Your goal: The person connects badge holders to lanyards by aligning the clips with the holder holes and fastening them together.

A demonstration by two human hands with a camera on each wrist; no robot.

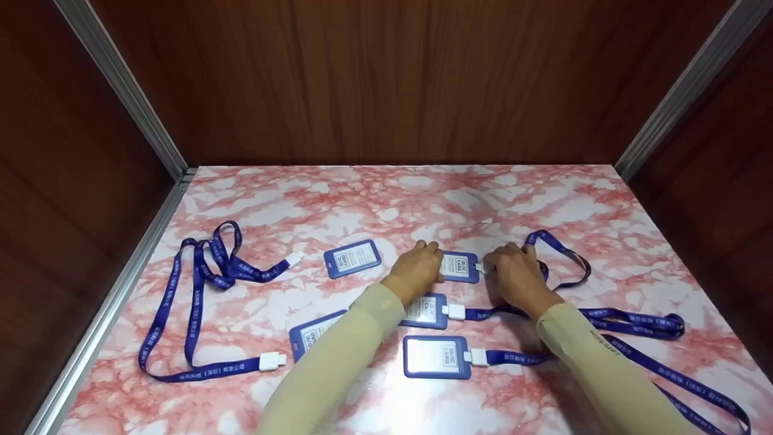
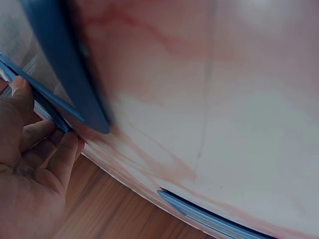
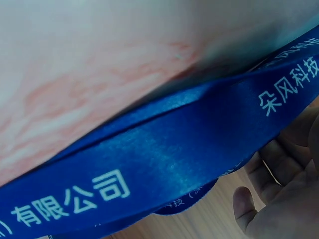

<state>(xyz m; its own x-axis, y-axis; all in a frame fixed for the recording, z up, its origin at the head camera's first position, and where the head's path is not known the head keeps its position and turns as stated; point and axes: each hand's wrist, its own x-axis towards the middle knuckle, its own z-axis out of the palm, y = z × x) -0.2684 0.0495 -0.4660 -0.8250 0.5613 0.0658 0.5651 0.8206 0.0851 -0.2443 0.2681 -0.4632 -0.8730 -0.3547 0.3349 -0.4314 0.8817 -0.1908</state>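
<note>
Wood-grain panels [image 1: 386, 78] enclose a pink-marbled table [image 1: 272, 193]. Right of the frame's centre, the left hand [image 1: 415, 270] grips a blue holder [image 1: 473, 269] containing a printed card [image 1: 454, 266]; the right hand [image 1: 514, 273] seemingly pinches its white clip [image 1: 481, 266].

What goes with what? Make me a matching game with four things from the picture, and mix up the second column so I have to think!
Things:
1. Left hand
2. Strap
3. Table
4. Sleeve

Clues:
A. Cream
B. Blue with white writing
C. Pinching a card holder
D. Patchy red and white

Right pairs:
1-C
2-B
3-D
4-A
</note>
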